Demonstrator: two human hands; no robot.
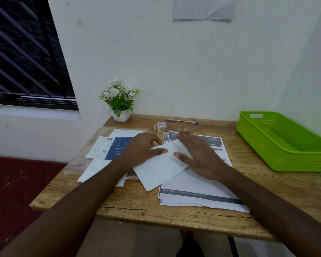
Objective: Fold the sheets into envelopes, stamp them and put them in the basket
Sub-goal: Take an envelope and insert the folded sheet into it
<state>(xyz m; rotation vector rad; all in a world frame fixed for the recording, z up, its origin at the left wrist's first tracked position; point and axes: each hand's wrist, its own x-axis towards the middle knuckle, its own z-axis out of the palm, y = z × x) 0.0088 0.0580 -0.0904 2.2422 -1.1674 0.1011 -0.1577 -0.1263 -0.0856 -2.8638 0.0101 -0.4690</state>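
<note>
A blue-and-white printed sheet [111, 148], its small print unreadable, is seen near the left edge of the wooden table [267, 184], with a potted flower [119, 102] at the far left corner. A folded white sheet [160, 168] at mid-table is pressed by the left hand [140, 151], thumb laid flat, and by the flat, blurred right hand [198, 153]. Beneath, printed sheets [198, 195] read "END GOAL". A tape roll [161, 126] and pen [181, 121] lie by the far edge. A green basket [285, 143] occupies the right edge.
</note>
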